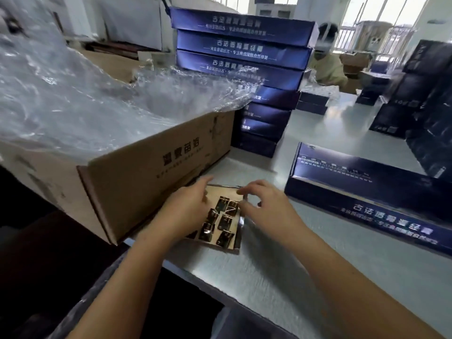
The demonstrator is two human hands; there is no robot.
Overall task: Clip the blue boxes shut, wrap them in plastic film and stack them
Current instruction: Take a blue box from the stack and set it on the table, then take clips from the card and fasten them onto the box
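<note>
**Both hands at the tray of clips, blue box waiting on the right**

The left hand (188, 209) lies over the left part of a small shallow tray of brown cardboard (220, 192). Its fingers are rather straight and close together, and the forefinger reaches to the far edge. The right hand (266, 209) is at the right wall of the tray with curled fingers, thumb and forefinger bent toward each other. The picture is blurred here, so I cannot tell if they pinch something.

In the tray lie several dark metal binder clips (225, 237).

On the grey table (318, 253), right of the hands, lies a long flat dark blue box (367, 199) with its lid raised at the far side. Its near wall carries white Chinese writing that begins with 古法; the other characters are too blurred to read. A tall stack of the same blue boxes (242, 52) stands far in the centre, with the same white lines on the sides.

On the left stands a big brown cardboard carton (156, 182) with dark printed characters that I cannot read. Crumpled clear plastic film (73, 94) fills it and hangs over its far corner, in front of the stack.

Far right is a person in a pale top (327, 67), beside piles of dark boxes (428, 94).
</note>
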